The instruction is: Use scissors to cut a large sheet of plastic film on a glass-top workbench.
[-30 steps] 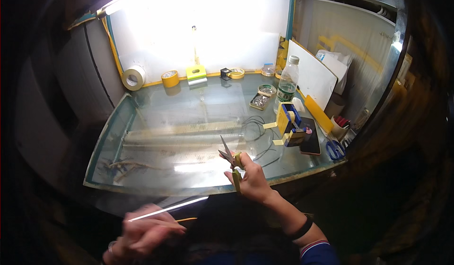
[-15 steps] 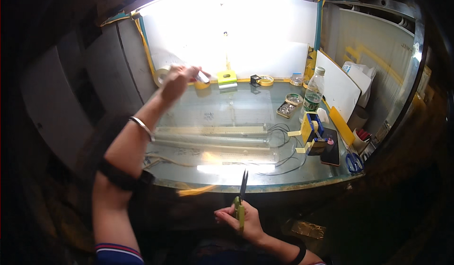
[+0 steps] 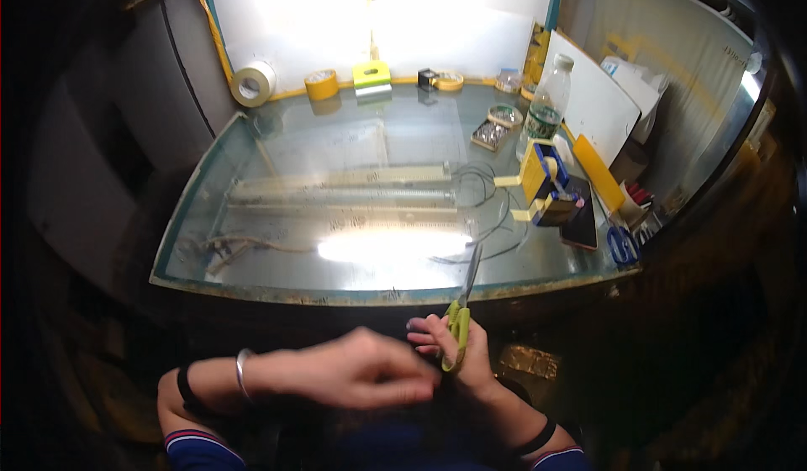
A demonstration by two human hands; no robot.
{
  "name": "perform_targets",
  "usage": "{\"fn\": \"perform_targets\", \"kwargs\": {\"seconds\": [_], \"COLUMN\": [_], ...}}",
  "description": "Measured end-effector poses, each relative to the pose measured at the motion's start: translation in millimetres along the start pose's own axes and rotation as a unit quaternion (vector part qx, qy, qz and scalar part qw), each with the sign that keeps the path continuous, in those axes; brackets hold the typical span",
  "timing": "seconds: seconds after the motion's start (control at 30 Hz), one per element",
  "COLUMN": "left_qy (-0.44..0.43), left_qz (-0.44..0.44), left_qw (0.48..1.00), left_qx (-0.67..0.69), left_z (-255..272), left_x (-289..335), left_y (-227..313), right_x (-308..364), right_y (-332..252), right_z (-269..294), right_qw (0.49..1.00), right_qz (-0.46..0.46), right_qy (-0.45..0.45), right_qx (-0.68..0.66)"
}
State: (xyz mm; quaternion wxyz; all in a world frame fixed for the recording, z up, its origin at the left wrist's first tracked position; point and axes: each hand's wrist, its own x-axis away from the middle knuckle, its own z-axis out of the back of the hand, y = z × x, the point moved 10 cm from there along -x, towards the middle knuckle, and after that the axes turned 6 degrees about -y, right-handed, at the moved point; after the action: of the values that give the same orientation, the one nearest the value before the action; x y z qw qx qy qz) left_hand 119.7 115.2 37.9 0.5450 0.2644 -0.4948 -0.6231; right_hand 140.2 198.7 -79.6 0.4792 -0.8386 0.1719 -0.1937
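Head view showed the right hand (image 3: 461, 355) clenched in a grip around the green handles of a pair of scissors (image 3: 463, 313), blades pointing up and away over the near edge of the table (image 3: 277, 290). The left hand (image 3: 353, 370) lay across in front of it, fingers reaching to the right hand; whether its grip was closed on anything could not be told. Beyond them the glass table top carried a bright glare patch, long pale strips (image 3: 345, 194) lying crosswise and loose dark wires (image 3: 487, 210). To the right stood a yellow and blue tape dispenser (image 3: 545, 187), a dark flat slab beside it, and blue-handled scissors (image 3: 620, 244) at the table's right rim. Farther back stood a clear bottle (image 3: 545, 110), a white board (image 3: 593, 105) leaning, a white tape roll (image 3: 253, 83), a yellow tape roll (image 3: 322, 84) and a green block (image 3: 371, 76) along a brightly lit rear wall. Left half of the glass lay mostly bare; surroundings were dark.
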Motion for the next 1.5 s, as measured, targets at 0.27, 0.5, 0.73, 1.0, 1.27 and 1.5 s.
{"fn": "perform_targets", "kwargs": {"seconds": [0.27, 0.5, 0.73, 1.0, 1.27, 1.5], "left_qy": [0.264, 0.358, 0.355, 0.349, 0.184, 0.308], "left_qz": [0.0, -0.026, -0.008, -0.002, 0.119, 0.341], "left_qw": [0.813, 0.765, 0.774, 0.778, 0.934, 0.817], "left_qx": [0.519, 0.534, 0.524, 0.522, 0.283, 0.348], "left_z": [-31.8, -3.2, -9.8, -14.1, -26.5, -15.5], "left_x": [6.9, -7.3, -6.4, -6.9, 15.6, 202.5], "left_y": [-156.5, -141.7, -145.4, -144.6, -140.6, -259.1], "right_x": [50.8, 66.0, 62.6, 62.2, 23.6, 5.2], "right_y": [25.6, 63.6, 58.8, 53.8, 4.8, -30.2], "right_z": [8.1, -3.0, -5.0, -3.4, 0.3, -12.0], "right_qw": [0.982, 0.965, 0.968, 0.969, 0.998, 0.997], "right_qz": [-0.035, -0.184, -0.188, -0.186, 0.01, 0.059], "right_qy": [-0.114, -0.128, -0.113, -0.102, -0.015, -0.019], "right_qx": [0.143, 0.135, 0.12, 0.126, 0.053, 0.038]}}
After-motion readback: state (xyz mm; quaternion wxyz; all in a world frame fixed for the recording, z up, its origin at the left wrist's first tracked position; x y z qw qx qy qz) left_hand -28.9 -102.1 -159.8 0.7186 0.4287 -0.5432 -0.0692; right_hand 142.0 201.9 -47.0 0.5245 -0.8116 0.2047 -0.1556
